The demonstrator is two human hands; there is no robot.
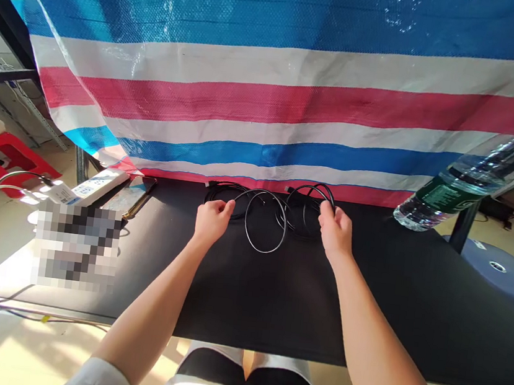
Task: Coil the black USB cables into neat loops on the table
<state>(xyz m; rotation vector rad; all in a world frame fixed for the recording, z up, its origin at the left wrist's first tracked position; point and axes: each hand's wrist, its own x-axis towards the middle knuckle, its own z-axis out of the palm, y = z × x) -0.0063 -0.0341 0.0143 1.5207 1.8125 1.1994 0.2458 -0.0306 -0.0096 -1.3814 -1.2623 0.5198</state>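
two coiled black cables (263, 251) lie in overlapping loops mid-way along a black tabletop (272, 300); the left hand (213, 222) is closed, pinching a loop's near strand, and the right hand (335, 231) grips the rightmost coil (fingers curled over the cable).

From where I stand, I count one left hand (212, 223), one right hand (336, 232), two black cables (305, 214) with two plugs (288, 189) showing, one table (271, 307), one phone (129, 195), one power strip (98, 187), one water bottle (474, 175) and one red stool (5, 161).
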